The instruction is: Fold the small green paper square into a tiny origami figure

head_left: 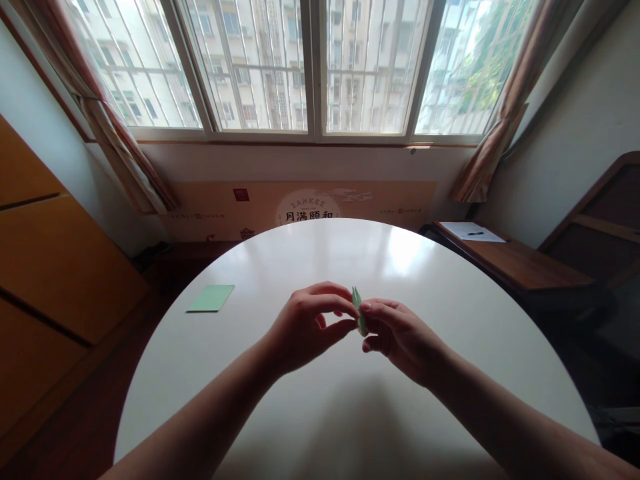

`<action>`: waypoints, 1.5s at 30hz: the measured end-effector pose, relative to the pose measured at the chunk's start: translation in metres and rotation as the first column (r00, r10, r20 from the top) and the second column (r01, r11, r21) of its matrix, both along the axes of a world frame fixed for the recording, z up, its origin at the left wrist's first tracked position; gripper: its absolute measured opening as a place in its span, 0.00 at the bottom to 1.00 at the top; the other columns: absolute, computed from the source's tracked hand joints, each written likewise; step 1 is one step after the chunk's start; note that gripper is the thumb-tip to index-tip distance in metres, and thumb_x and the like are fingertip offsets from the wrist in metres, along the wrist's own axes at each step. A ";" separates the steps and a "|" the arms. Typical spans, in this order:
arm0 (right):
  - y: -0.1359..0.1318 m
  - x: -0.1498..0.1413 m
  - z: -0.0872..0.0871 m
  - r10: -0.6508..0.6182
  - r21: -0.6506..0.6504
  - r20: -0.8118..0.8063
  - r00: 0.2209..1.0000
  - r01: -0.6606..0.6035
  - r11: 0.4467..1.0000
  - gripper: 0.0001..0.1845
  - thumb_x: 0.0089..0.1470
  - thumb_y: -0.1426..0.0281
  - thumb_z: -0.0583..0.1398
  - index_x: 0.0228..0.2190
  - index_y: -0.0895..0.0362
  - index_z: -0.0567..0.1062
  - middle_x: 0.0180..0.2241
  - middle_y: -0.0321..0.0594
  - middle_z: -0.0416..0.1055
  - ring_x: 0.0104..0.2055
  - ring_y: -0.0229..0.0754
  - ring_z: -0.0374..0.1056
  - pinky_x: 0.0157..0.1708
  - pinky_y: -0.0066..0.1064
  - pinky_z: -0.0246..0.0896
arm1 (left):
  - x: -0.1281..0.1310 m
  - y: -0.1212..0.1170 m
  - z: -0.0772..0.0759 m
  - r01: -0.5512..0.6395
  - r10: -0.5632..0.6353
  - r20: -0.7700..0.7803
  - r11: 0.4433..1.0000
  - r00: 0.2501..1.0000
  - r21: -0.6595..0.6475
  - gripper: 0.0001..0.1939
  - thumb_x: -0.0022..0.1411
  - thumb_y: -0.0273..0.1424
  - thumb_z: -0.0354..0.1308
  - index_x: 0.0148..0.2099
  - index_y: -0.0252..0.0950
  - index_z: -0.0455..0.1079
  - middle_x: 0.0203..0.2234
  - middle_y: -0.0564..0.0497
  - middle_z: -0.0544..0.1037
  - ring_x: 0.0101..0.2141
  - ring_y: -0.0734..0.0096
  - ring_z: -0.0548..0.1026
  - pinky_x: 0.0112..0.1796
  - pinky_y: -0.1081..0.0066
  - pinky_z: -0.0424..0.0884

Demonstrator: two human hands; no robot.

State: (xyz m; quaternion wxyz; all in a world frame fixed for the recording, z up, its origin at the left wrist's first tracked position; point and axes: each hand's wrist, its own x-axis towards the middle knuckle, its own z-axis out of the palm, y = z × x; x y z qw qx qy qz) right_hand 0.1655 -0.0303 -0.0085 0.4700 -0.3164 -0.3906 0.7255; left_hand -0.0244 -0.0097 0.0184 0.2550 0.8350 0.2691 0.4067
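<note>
A small piece of folded green paper (357, 299) is held upright above the middle of the white table, its pointed layers parting at the top. My left hand (313, 323) pinches it from the left between thumb and fingertips. From the other side, my right hand (400, 330) grips its edge, with the thumb and fingers closed on it. The lower part of the paper is partly covered by my fingers. A stack of square green paper (211, 299) lies flat on the left part of the table.
The round white table (330, 253) reaches toward a barred window (315, 67). At the right stands a brown wooden bench or low table (540, 267) with a white sheet (463, 231) and a dark pen (475, 233). An orange-brown cabinet (60, 280) is at the left.
</note>
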 end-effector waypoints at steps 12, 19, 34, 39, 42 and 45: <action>-0.001 -0.001 0.000 -0.087 0.058 0.119 0.989 0.080 0.995 0.09 0.49 0.64 0.68 0.27 0.58 0.81 0.27 0.38 0.69 0.31 0.38 0.62 0.27 0.27 0.64 | 0.003 -0.004 0.004 -0.004 0.001 -0.064 0.999 0.998 -0.035 0.06 0.63 0.26 0.60 0.33 0.36 0.76 0.39 0.46 0.76 0.33 0.71 0.77 0.27 0.77 0.72; 0.001 -0.001 -0.002 -0.114 0.029 0.112 0.987 0.111 0.993 0.10 0.48 0.63 0.69 0.28 0.58 0.80 0.28 0.38 0.69 0.30 0.38 0.63 0.26 0.28 0.65 | 0.009 -0.004 -0.006 -0.036 0.048 0.042 0.966 0.998 -0.258 0.04 0.66 0.30 0.56 0.38 0.36 0.71 0.37 0.47 0.75 0.36 0.67 0.75 0.23 0.78 0.71; -0.001 -0.006 -0.006 -0.291 0.246 0.251 0.923 0.230 0.942 0.13 0.50 0.60 0.68 0.31 0.57 0.77 0.29 0.38 0.72 0.29 0.39 0.67 0.25 0.30 0.67 | 0.022 -0.003 -0.022 0.013 0.175 0.299 0.845 0.938 -0.534 0.13 0.63 0.39 0.61 0.37 0.33 0.69 0.29 0.51 0.72 0.26 0.74 0.68 0.20 0.77 0.68; -0.001 -0.008 -0.009 -0.376 0.302 0.147 0.915 0.321 0.898 0.17 0.48 0.61 0.70 0.34 0.53 0.70 0.30 0.35 0.75 0.29 0.42 0.72 0.24 0.31 0.69 | 0.024 -0.005 -0.026 -0.025 0.219 0.309 0.849 0.926 -0.527 0.13 0.62 0.40 0.62 0.36 0.33 0.71 0.28 0.51 0.73 0.25 0.75 0.69 0.20 0.77 0.68; -0.001 -0.008 -0.010 -0.389 0.396 0.174 0.905 0.297 0.869 0.12 0.52 0.61 0.67 0.36 0.53 0.75 0.32 0.39 0.76 0.31 0.43 0.73 0.24 0.32 0.70 | 0.024 -0.006 -0.024 -0.031 0.240 0.334 0.850 0.912 -0.527 0.14 0.61 0.40 0.63 0.36 0.33 0.71 0.28 0.52 0.73 0.25 0.75 0.69 0.20 0.78 0.67; -0.002 -0.006 -0.010 -0.365 0.463 0.197 0.910 0.241 0.853 0.11 0.56 0.62 0.65 0.39 0.53 0.79 0.35 0.42 0.77 0.37 0.47 0.74 0.27 0.33 0.72 | 0.025 -0.006 -0.021 -0.002 0.251 0.369 0.829 0.895 -0.559 0.14 0.60 0.40 0.64 0.35 0.32 0.71 0.26 0.52 0.73 0.24 0.76 0.69 0.20 0.79 0.67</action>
